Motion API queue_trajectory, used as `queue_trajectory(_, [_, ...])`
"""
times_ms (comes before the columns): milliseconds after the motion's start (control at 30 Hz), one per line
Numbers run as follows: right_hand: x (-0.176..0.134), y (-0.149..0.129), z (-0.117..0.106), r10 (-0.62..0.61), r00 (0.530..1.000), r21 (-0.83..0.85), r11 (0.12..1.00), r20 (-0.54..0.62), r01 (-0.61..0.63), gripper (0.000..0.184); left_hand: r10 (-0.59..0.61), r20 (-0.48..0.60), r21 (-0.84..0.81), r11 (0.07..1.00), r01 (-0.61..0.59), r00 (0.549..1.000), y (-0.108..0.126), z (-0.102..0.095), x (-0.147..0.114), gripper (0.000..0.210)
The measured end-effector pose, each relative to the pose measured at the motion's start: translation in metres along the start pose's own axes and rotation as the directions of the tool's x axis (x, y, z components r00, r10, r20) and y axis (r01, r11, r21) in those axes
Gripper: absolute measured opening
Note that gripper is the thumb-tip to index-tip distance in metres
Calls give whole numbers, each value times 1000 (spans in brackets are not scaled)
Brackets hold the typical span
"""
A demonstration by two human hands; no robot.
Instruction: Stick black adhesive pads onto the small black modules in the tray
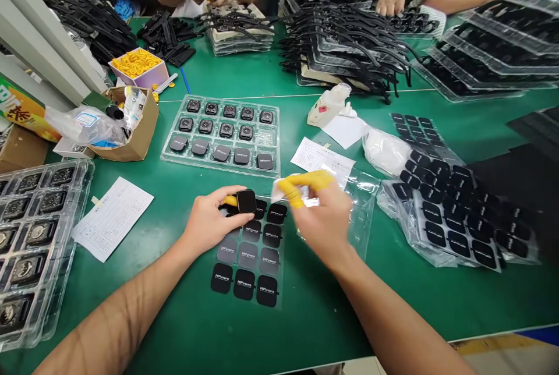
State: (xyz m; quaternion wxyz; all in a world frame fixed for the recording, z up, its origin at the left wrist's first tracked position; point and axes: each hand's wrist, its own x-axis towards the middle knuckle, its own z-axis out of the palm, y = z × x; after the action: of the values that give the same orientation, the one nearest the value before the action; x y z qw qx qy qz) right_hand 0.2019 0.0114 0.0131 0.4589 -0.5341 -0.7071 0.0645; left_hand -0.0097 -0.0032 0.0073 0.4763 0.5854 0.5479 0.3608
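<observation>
Above a green table (305, 328), nearer its front edge than its back, you hold a small square watch body with a glossy black face (247, 202) in your left hand (209, 220). Your thumb and fingers, one in a yellow cover, close around its edges, the dark face uppermost. Your right hand (323, 212), slightly blurred, hangs just beside, its yellow-covered fingers drawn together on a small white piece (276, 190); cloth or paper, you cannot tell.

Below the watch, toward the table's front edge, lies a clear sheet of dark rounded-square films printed "HiFuture" (244, 285), its back corner partly hidden by your left hand. Beyond it, a clear plastic tray (220, 169) carries black watch bodies in its back and middle rows and grey "HiFuture" squares along its front row. To the right, an unfilled-looking clear plastic tray (364, 229) sits partly behind your right wrist, and loose films (458, 244) spill across plastic toward the table's right edge.

The risks look small but real: a grip on the rim alone could let the watch slip onto the sheet, a bare fingertip straying over the glossy face could smudge it, and grit or lint from the white piece could mark it. A low right forearm might also drag the tray beneath it.
</observation>
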Motion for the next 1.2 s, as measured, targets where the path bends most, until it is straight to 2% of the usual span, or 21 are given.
queue_trajectory(67, [-4,-6,8,-148,983,22,989,109,147,9,18,8,17,1000,-18,1000,-1,0,0,48])
queue_trajectory(133, [-6,-5,15,-188,966,-44,979,176,198,13,25,8,17,1000,-25,1000,-1,1,0,49])
queue_trajectory(200, [-5,-2,18,-116,985,-144,981,128,134,15,15,2,9,1000,-15,1000,0,1,0,50])
queue_trajectory(267, [-6,0,17,-70,995,-142,987,64,79,14,4,-1,16,1000,-4,1000,0,2,0,50])
queue_trajectory(367, [-8,-3,18,-151,982,-63,985,111,158,13,31,5,38,999,-31,1000,-1,3,0,49])
queue_trajectory(433, [-7,-2,19,-170,972,-94,978,164,187,15,49,0,21,999,-49,999,-2,3,0,49])
queue_trajectory(533, [-4,0,19,-64,992,-197,977,112,86,17,44,-17,-8,999,-44,999,-3,3,0,48])
queue_trajectory(600, [-5,-2,19,-50,995,-182,981,86,65,16,52,-11,6,999,-52,999,-3,3,0,47])
queue_trajectory(733, [-4,-5,24,-101,969,-111,985,227,129,18,91,-14,6,996,-91,996,-5,4,1,47])
queue_trajectory(800, [1,3,18,-16,973,-222,973,230,69,21,89,-27,-28,996,-90,996,-5,4,0,47])
queue_trajectory(867, [8,13,5,53,987,-327,945,154,0,23,97,-45,-46,994,-99,994,-5,4,-1,47])
queue_trajectory(900, [11,18,-3,55,990,-324,946,129,-10,24,109,-61,-46,993,-112,992,-5,4,-2,47])
queue_trajectory(967, [14,21,-16,22,980,-175,985,197,13,32,137,-109,-37,989,-141,985,-5,4,-3,46])
queue_trajectory(1033, [14,21,-22,-1,930,54,998,368,-20,41,158,-179,-35,985,-167,971,-5,4,-4,47])
queue_trajectory(1100, [12,20,-20,65,867,204,961,493,-189,39,181,-240,-24,981,-192,954,-5,4,-3,47])
queue_trajectory(1200, [10,22,-13,250,811,290,845,530,-450,36,254,-255,46,967,-251,933,-4,3,-3,45])
